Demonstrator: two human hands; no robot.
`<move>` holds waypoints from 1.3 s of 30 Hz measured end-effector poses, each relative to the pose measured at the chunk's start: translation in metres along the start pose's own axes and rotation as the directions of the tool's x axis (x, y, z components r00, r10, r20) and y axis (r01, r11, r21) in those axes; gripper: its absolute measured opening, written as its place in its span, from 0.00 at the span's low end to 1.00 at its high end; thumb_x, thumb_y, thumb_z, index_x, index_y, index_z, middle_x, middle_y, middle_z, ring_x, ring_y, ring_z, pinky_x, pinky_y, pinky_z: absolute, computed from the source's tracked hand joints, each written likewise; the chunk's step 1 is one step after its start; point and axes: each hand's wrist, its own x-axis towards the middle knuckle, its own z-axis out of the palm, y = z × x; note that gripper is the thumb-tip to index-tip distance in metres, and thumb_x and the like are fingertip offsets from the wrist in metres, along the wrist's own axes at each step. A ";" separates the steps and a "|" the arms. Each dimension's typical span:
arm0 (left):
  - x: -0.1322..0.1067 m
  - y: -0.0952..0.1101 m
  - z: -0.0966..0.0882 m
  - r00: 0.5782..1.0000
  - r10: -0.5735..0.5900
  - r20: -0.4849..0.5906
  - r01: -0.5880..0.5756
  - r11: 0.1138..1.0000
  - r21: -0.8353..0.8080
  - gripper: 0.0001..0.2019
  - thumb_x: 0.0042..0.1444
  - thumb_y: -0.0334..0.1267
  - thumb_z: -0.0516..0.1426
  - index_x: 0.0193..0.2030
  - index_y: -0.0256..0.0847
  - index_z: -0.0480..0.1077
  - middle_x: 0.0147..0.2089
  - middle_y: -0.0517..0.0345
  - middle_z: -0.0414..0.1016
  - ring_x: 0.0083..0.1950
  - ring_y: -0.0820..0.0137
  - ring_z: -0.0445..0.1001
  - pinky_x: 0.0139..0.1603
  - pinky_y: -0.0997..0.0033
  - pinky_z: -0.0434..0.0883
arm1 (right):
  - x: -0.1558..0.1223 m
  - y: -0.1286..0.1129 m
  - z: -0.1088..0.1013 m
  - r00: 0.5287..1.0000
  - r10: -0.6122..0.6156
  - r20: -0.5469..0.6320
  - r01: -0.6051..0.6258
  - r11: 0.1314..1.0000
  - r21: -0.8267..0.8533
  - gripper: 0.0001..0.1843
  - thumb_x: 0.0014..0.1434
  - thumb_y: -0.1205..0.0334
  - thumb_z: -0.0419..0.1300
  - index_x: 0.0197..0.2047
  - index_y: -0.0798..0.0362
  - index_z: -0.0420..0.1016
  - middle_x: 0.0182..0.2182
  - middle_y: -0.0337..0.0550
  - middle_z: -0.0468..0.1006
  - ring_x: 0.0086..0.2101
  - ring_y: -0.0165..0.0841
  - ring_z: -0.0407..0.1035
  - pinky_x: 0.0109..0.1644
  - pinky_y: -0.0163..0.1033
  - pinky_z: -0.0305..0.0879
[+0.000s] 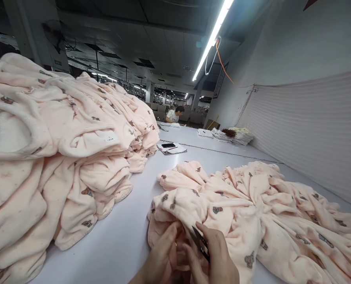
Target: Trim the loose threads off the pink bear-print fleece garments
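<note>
Pink garment [181, 201] being handled at six o'clock
It is apparently being pinched by fingers of the left hand [160, 254]; snips [203, 248] are being gripped by the right hand [219, 252].

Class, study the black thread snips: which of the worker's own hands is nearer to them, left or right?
Right. The right hand holds the black thread snips; the left hand is apart, to their left, gripping the pink printed garment.
</note>
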 end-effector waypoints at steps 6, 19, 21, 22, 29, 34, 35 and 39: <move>0.003 -0.008 -0.039 0.855 0.516 0.050 -0.211 0.257 0.943 0.12 0.58 0.38 0.53 0.49 0.42 0.70 0.52 0.46 0.71 0.52 0.54 0.70 0.52 0.52 0.67 | 0.029 0.034 0.000 0.990 0.020 0.143 0.048 0.887 -0.459 0.13 0.60 0.63 0.53 0.49 0.45 0.70 0.34 0.40 0.71 0.25 0.34 0.73 0.23 0.36 0.62; 0.008 0.032 -0.044 0.794 0.547 0.263 -0.308 -0.009 0.951 0.17 0.60 0.29 0.45 0.53 0.45 0.64 0.54 0.50 0.67 0.54 0.63 0.67 0.54 0.63 0.65 | 0.035 0.068 0.008 0.982 0.191 0.008 -0.172 0.899 -0.404 0.08 0.60 0.65 0.52 0.43 0.47 0.67 0.36 0.39 0.76 0.31 0.38 0.74 0.26 0.37 0.60; 0.003 0.033 -0.031 0.859 0.504 0.091 -0.309 0.368 0.877 0.12 0.61 0.33 0.46 0.48 0.45 0.66 0.53 0.51 0.67 0.53 0.62 0.68 0.53 0.62 0.66 | 0.033 0.063 0.006 0.971 0.238 -0.038 -0.238 0.926 -0.293 0.05 0.59 0.62 0.53 0.40 0.48 0.65 0.33 0.38 0.77 0.30 0.38 0.74 0.26 0.36 0.60; 0.002 0.033 -0.025 0.893 0.450 -0.003 -0.279 0.560 0.780 0.10 0.61 0.36 0.47 0.46 0.45 0.65 0.51 0.52 0.68 0.51 0.63 0.70 0.51 0.63 0.67 | 0.031 0.059 0.005 0.967 0.250 -0.048 -0.254 0.941 -0.224 0.04 0.58 0.61 0.53 0.38 0.47 0.64 0.31 0.37 0.77 0.29 0.37 0.73 0.26 0.36 0.61; 0.000 0.025 -0.008 0.952 0.294 -0.082 -0.217 0.841 0.496 0.15 0.60 0.45 0.51 0.54 0.51 0.59 0.53 0.54 0.69 0.49 0.61 0.71 0.46 0.62 0.69 | 0.011 0.025 0.007 0.996 -0.087 -0.012 0.085 0.990 -0.113 0.21 0.58 0.61 0.53 0.55 0.44 0.64 0.35 0.40 0.72 0.30 0.35 0.71 0.30 0.37 0.65; -0.007 0.036 -0.012 0.865 0.472 0.170 -0.338 0.298 0.893 0.15 0.61 0.45 0.51 0.50 0.45 0.71 0.50 0.51 0.70 0.53 0.58 0.66 0.55 0.61 0.62 | 0.027 0.045 0.005 0.998 0.037 -0.059 -0.053 0.948 -0.314 0.14 0.56 0.66 0.50 0.44 0.48 0.70 0.33 0.42 0.73 0.29 0.37 0.72 0.28 0.37 0.62; -0.008 0.038 -0.011 0.904 0.396 0.159 -0.301 0.328 0.895 0.15 0.61 0.46 0.50 0.48 0.44 0.73 0.45 0.52 0.72 0.48 0.60 0.69 0.51 0.63 0.64 | 0.032 0.050 0.002 0.994 0.079 -0.080 -0.099 0.954 -0.283 0.12 0.57 0.65 0.49 0.43 0.48 0.70 0.34 0.41 0.74 0.31 0.37 0.73 0.29 0.37 0.62; -0.010 0.040 -0.006 0.992 0.096 -0.085 -0.007 0.701 0.714 0.17 0.56 0.52 0.55 0.36 0.41 0.76 0.34 0.58 0.75 0.39 0.65 0.70 0.39 0.70 0.67 | 0.043 0.056 -0.011 0.974 0.210 -0.087 -0.223 0.957 -0.186 0.07 0.58 0.61 0.50 0.40 0.48 0.66 0.34 0.38 0.77 0.31 0.36 0.74 0.27 0.35 0.62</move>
